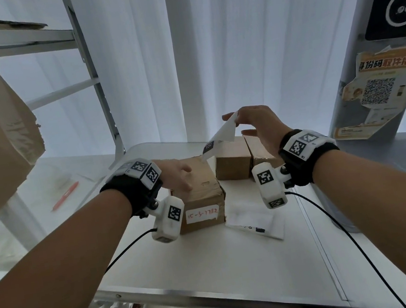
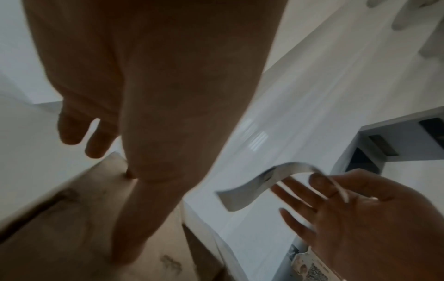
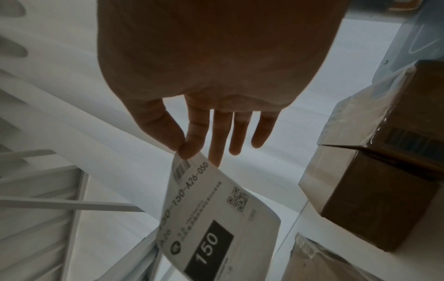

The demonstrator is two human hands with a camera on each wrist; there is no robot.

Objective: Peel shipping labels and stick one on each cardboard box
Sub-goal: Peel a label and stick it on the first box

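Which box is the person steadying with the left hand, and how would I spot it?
On the white table stand three brown cardboard boxes. It is the nearest box, under the left hand, left of the label pinched by the right hand. Only it has a white sticker with red handwriting on its front.

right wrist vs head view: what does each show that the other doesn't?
Right wrist only: the printed face of the shipping label, with barcode, QR code and a black "150" block.
Head only: the left hand resting on the near cardboard box, its handwritten sticker, a red pen.
Both: the right hand pinching the label's corner, the far boxes.
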